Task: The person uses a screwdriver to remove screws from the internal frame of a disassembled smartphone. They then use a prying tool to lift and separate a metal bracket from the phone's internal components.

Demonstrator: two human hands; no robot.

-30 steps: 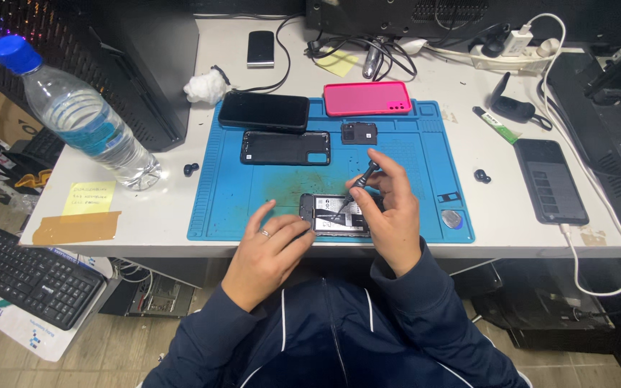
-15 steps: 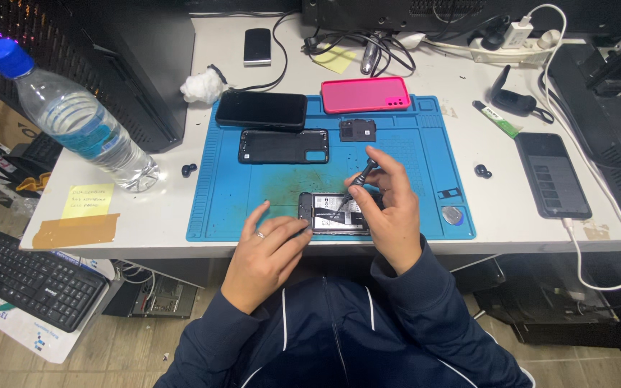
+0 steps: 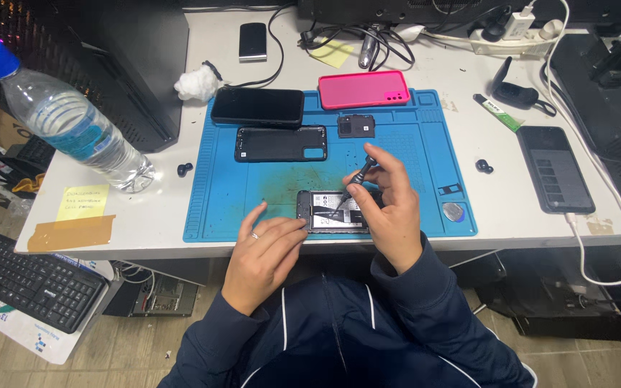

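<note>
An opened phone with its back off lies at the front edge of a blue work mat. My left hand rests on the mat and steadies the phone's left end with its fingertips. My right hand grips a thin dark screwdriver, tip down on the phone's inside. Farther back on the mat lie a black back cover, a small black inner plate, a dark phone and a pink phone case.
A clear water bottle with a blue cap stands at the left. A yellow note and brown tape lie near the front left edge. A dark phone on a white cable lies right. A keyboard sits below left.
Both hands stay on the opened phone. The screwdriver has shifted only slightly in my right hand. The view has drifted a little.
</note>
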